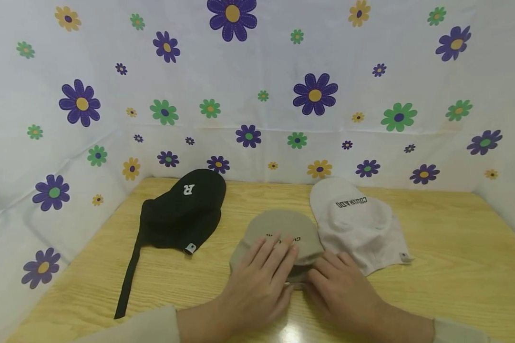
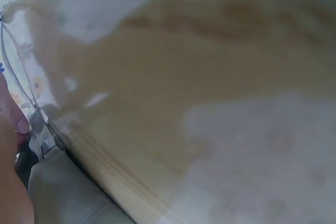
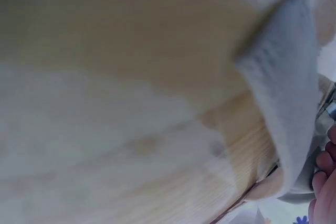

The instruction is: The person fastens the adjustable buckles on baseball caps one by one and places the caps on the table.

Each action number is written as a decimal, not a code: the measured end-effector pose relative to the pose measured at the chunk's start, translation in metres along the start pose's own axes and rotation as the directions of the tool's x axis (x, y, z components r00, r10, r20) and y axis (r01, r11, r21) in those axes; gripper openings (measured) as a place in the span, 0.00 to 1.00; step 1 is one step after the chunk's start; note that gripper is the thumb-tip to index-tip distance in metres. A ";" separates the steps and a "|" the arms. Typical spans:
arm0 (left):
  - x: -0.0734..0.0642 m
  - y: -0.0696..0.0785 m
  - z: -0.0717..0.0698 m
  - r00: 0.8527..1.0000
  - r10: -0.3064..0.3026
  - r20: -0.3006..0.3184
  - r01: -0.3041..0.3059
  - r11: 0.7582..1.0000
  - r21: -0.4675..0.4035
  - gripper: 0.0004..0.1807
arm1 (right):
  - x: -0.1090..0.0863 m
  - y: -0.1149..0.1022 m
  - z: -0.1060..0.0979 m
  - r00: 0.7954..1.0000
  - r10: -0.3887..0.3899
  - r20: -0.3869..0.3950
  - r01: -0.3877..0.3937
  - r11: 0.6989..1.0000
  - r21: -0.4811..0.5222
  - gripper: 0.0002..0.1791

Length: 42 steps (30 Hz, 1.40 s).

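A khaki baseball cap (image 1: 281, 220) with small dark lettering lies at the middle front of the table, its brim pointing away from me. My left hand (image 1: 259, 278) rests over its near part, fingers straight across the lettering. At the cap's near right edge, my right hand (image 1: 343, 288) has its fingers curled and grips the edge by the back opening. A strip of strap (image 1: 298, 286) shows between both hands. Beside the right hand lies a pale cap (image 1: 365, 226) lettered COLORADO, overlapping the khaki one in this view. In the right wrist view, curled fingers (image 3: 324, 166) appear at the edge.
To the left, a black cap (image 1: 189, 209) with a white R lies on the wooden table (image 1: 463, 267), its long strap (image 1: 128, 281) trailing toward the front and a metal clasp (image 1: 190, 248) at its near edge. A white flowered cloth (image 1: 266, 62) hangs behind and at both sides.
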<state>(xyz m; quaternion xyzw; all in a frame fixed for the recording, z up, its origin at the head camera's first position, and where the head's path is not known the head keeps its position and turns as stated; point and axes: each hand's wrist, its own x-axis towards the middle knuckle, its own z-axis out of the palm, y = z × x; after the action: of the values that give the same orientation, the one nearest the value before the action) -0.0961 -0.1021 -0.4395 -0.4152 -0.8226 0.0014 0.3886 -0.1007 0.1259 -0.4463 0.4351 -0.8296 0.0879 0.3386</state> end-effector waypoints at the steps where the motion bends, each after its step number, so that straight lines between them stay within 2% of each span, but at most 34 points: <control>1: 0.000 0.000 0.001 1.000 0.004 0.007 -0.004 1.000 0.008 0.32 | -0.001 0.001 0.000 1.000 0.002 0.003 -0.002 1.000 0.001 0.05; 8: -0.003 0.000 0.007 0.996 0.043 0.073 -0.045 0.999 0.028 0.27 | -0.007 0.007 -0.006 1.000 0.013 0.008 -0.013 1.000 0.007 0.06; 12: -0.005 0.001 0.011 0.993 0.029 0.114 -0.031 0.999 0.018 0.25 | -0.013 0.012 -0.009 1.000 0.018 -0.005 -0.018 1.000 -0.004 0.06; 15: -0.006 0.001 0.013 0.985 0.017 0.169 -0.019 1.000 0.010 0.26 | -0.020 0.017 -0.013 0.999 0.042 0.020 -0.042 0.999 -0.010 0.09; 17: -0.007 0.001 0.013 0.974 0.008 0.226 -0.010 1.000 0.009 0.27 | -0.025 0.021 -0.014 0.998 0.056 0.025 -0.055 0.998 -0.019 0.12; 20: -0.006 0.000 0.012 0.947 -0.012 0.320 0.009 1.000 0.012 0.27 | -0.033 0.028 -0.018 0.996 0.073 0.043 -0.071 0.996 -0.047 0.16; 23: -0.005 -0.003 0.011 0.918 -0.040 0.396 0.038 0.999 0.013 0.27 | -0.041 0.037 -0.025 0.992 0.102 0.067 -0.097 0.992 -0.077 0.12; 24: -0.005 -0.005 0.011 0.912 -0.049 0.408 0.047 0.999 0.014 0.27 | -0.043 0.040 -0.027 0.990 0.117 0.082 -0.110 0.991 -0.078 0.09; 26: -0.004 -0.007 0.012 0.902 -0.062 0.428 0.056 0.998 0.027 0.27 | -0.048 0.048 -0.032 0.983 0.155 0.103 -0.148 0.986 -0.071 0.05; 35: -0.002 -0.020 0.016 0.871 -0.096 0.482 0.062 0.994 0.086 0.27 | -0.073 0.087 -0.049 0.972 0.226 0.061 -0.217 0.968 -0.128 0.11; 39: 0.000 -0.029 0.021 0.855 -0.140 0.499 0.099 0.989 0.108 0.27 | -0.082 0.102 -0.054 0.952 0.291 0.100 -0.273 0.949 -0.157 0.12; 42: 0.002 -0.036 0.026 0.845 -0.171 0.506 0.133 0.985 0.111 0.28 | -0.086 0.109 -0.056 0.940 0.313 0.136 -0.286 0.940 -0.184 0.13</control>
<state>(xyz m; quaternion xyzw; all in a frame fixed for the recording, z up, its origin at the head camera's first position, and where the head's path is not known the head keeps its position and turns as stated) -0.1378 -0.1158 -0.4452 -0.3190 -0.9260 0.1108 0.1688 -0.1254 0.2733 -0.4426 0.2803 -0.9155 0.0350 0.2864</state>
